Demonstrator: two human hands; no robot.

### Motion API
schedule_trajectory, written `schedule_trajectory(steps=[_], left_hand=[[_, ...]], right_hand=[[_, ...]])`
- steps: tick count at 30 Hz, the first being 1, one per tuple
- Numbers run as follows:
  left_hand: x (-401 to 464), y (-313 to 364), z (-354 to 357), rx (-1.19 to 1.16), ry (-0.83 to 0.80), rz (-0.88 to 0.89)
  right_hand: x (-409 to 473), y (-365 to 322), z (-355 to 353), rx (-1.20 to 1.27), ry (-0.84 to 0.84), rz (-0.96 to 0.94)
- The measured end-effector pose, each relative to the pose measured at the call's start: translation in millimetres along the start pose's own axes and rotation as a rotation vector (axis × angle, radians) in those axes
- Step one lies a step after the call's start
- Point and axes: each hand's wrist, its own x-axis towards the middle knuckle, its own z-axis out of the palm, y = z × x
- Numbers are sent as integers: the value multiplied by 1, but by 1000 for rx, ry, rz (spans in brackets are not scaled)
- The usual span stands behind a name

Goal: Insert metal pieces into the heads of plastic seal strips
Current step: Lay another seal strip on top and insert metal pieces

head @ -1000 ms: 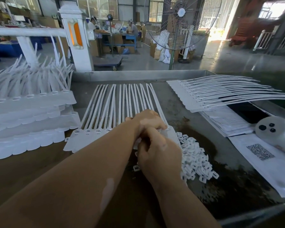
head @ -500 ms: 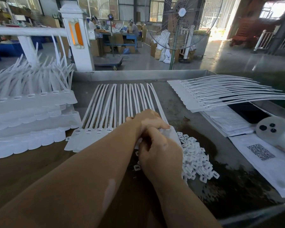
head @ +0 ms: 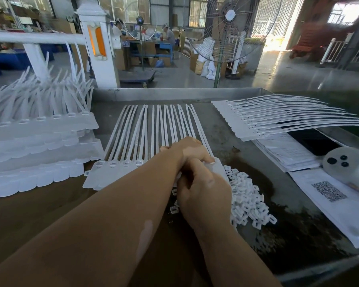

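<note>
- a row of joined white seal strips [head: 145, 139] lies flat on the dark metal table [head: 247, 154], tails pointing away; four heads [head: 119, 163] at the left end show small inserts in their slots.
- the rest of the heads are hidden under both hands, so whether they are filled cannot be told.
- the left hand [head: 188, 151] rests on the right end of the row, fingers curled down over the heads, thumb tip at the edge of the last tab.
- the right hand [head: 203, 193] sits just behind it, fingers curled inward and out of sight; what they pinch, if anything, cannot be made out.
- a heap of small white pieces [head: 249, 198] lies touching the right hand's far side, partly covered by it.
- a stack of strips [head: 35, 139] stands at left, cut off by the frame edge.
- another sheet of strips [head: 278, 119] fans out at right over papers [head: 284, 152].
- a pale rounded object [head: 346, 164] with three dark dots sits at the right edge; unclear what it is.
</note>
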Motion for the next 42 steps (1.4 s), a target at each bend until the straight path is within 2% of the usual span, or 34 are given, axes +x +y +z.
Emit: schedule_trajectory(steps=[5, 12, 22, 27, 29, 32, 36, 42], left_hand=[[1, -9, 2, 33, 13, -70], [-21, -10, -13, -218, 23, 98], [-78, -67, -48, -412, 460, 155], [-102, -103, -49, -417, 755, 52], [-108, -113, -46, -405, 827, 18], [-111, -122, -44, -278, 890, -51], [-110, -127, -41, -176, 883, -115], [-111, -124, -37, -261, 905, 3]], right_hand=[[0, 0, 0, -4, 42, -8], [0, 0, 1, -53, 62, -45], [-1, 2, 2, -33, 20, -78], [-2, 2, 2, -32, 33, -86], [-3, 2, 2, -40, 40, -93], [-5, 2, 2, -61, 49, -99], [-7, 2, 2, -73, 30, -109], [-7, 4, 2, -72, 30, -104]])
